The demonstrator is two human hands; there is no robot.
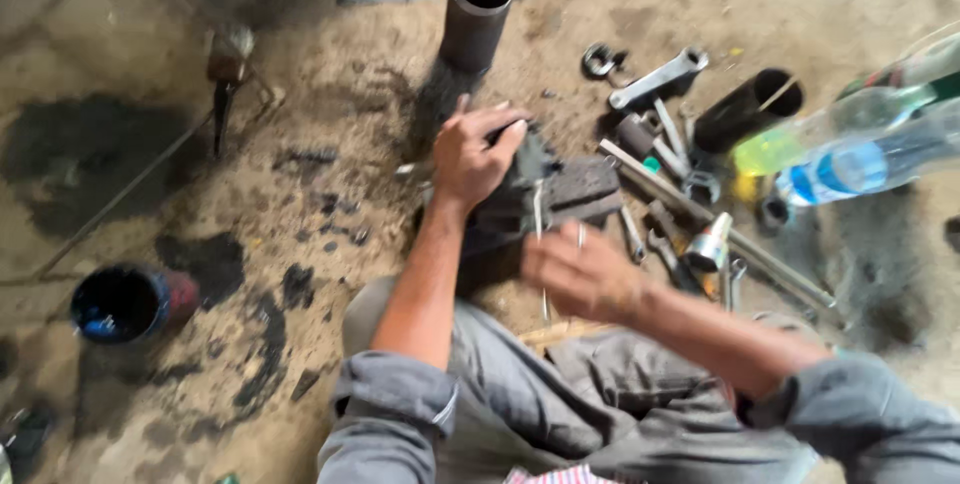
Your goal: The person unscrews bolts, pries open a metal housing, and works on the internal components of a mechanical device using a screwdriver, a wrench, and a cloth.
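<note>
My left hand (472,156) grips the top left of a dark, greasy metal machine part (570,194) that sits on the dirt floor in front of my knees. My right hand (580,269) is blurred and hovers at the near side of the part, by a thin metal rod (540,219) that stands against it; whether the fingers hold the rod cannot be told. Both arms wear grey rolled-up sleeves.
Wrenches and sockets (665,79) lie scattered at the right, with a long bar (720,234) and a black tube (745,109). Plastic bottles (850,144) lie at the far right. A dark pipe (478,9) stands behind the part. A blue-rimmed can (125,302) sits left, among oil stains.
</note>
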